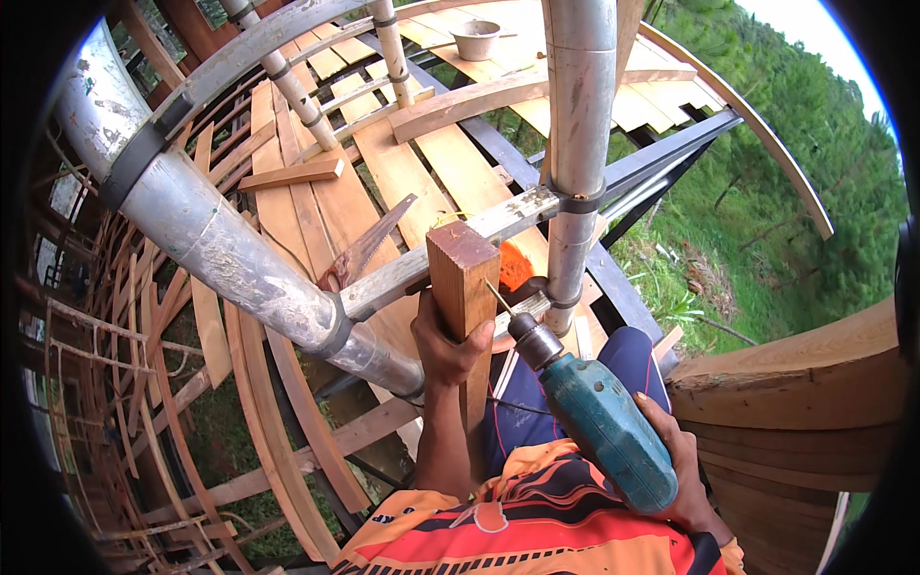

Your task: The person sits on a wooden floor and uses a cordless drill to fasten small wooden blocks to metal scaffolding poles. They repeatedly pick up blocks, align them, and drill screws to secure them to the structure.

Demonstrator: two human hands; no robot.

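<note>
My left hand (448,347) is wrapped round an upright squared wooden beam (460,278), its thumb across the near face. The beam's reddish-brown end faces up. My right hand (678,455) holds a teal power drill (606,429) by its rear part; the grip is mostly hidden behind the body. From the chuck a thin drill bit (498,297) points up and left at the beam's right side. Its tip is at or very close to the wood; I cannot tell whether it has entered.
Metal scaffold pipes (216,249) cross at left and stand ahead (578,125). A hand saw (374,241) rests beyond the beam, near an orange rounded object (515,265). Loose planks (383,172) and a bucket (476,40) lie farther off. Curved timber (795,383) stands at right. Gaps show between boards.
</note>
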